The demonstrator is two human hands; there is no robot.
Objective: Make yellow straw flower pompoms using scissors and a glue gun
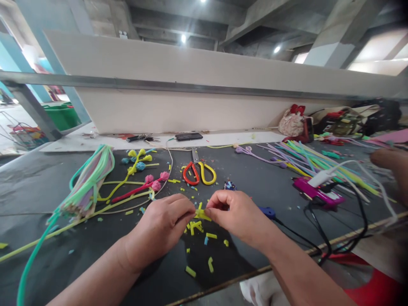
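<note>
Between both hands, low over the dark tabletop, is a small yellow star-shaped piece [201, 213]. My left hand [167, 216] pinches its left side, and my right hand [234, 212] pinches its right side with thumb and forefinger. Just below lie more yellow cut pieces [194, 227], with short scraps scattered around. Scissors [199, 170] with one red and one yellow handle rest beyond the hands. To their left are a yellow-green stem with blue and yellow buds [135, 163] and a red stem with pink buds [140, 188].
A bundle of green and lilac strips [92, 182] lies at the left. At the right are loose coloured stems [306, 159], a magenta power strip [318, 193] with cables and a blue-handled tool [267, 211]. A phone [189, 136] lies at the back. Another person's hand [390, 161] shows far right.
</note>
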